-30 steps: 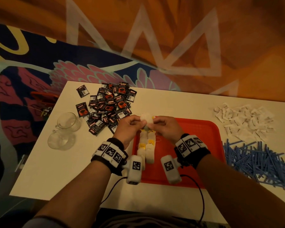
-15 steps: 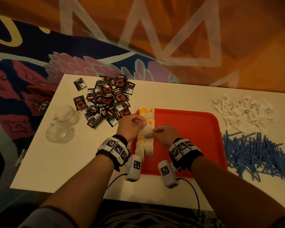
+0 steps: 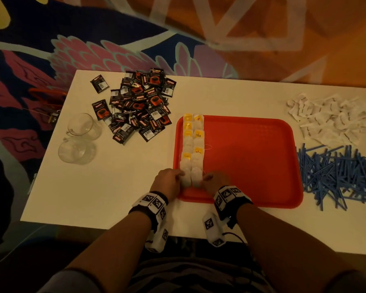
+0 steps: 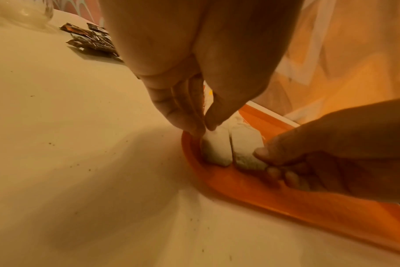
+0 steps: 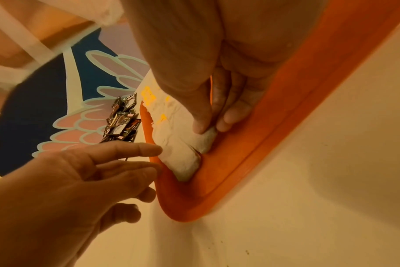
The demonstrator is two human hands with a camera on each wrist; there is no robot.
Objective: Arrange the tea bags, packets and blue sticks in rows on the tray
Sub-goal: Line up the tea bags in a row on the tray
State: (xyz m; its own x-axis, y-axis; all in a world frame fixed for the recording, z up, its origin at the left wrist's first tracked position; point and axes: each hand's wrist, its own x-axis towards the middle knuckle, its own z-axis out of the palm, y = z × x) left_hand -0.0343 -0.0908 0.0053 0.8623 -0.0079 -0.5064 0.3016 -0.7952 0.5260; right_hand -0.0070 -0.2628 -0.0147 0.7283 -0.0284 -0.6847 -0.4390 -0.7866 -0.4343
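At the near left corner of the red tray (image 3: 247,157), the left hand (image 3: 167,182) points its fingers down, thumb and fingertips pinching the left tea bag (image 4: 215,150) of the nearest pair; the right hand (image 3: 216,180) lies low on the tray floor, thumb and curled fingers pinching the right tea bag (image 4: 245,151); both bags end two rows of tea bags (image 3: 193,144) running along the tray's left side; left of the tray sit a heap of dark packets (image 3: 138,104) and two glass cups (image 3: 78,138); right of it, white packets (image 3: 329,119) and blue sticks (image 3: 338,176) lie in loose piles on the white table (image 3: 106,187).
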